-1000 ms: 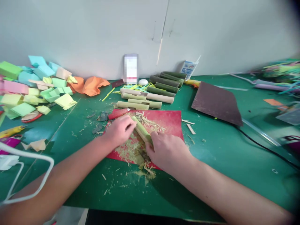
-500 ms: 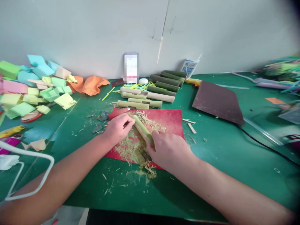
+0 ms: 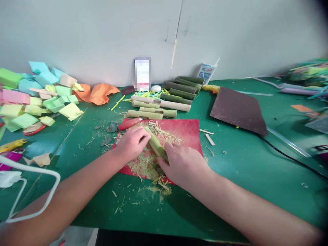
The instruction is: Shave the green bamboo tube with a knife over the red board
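Head view: the right hand (image 3: 186, 162) grips the green bamboo tube (image 3: 155, 143) by its near end, slanting over the red sheet (image 3: 186, 128) and shavings (image 3: 140, 162); the left hand (image 3: 132, 140) curls, fingertips by the far end, whether pinching anything, can't tell!

Wall: pale grey and plain, spanning from 10 to 2 o'clock (image 3: 89, 37).
Seam: a thin dark line in the wall at 12 o'clock (image 3: 179, 22), slightly slanted; a pale strip (image 3: 173, 54) continues it downward.
Marks: faint scratches (image 3: 188, 25) on both sides of the seam.
Counter: green, smooth and slightly shiny (image 3: 241, 164), its far side along the wall, its near edge at 6 o'clock.
Counter line: a thin pale line (image 3: 60, 146) slanting from 9 toward 8 o'clock.
Below counter: dark area (image 3: 143, 240) at 6 o'clock.
Light: soft, with a sheen on the counter toward 3 o'clock.
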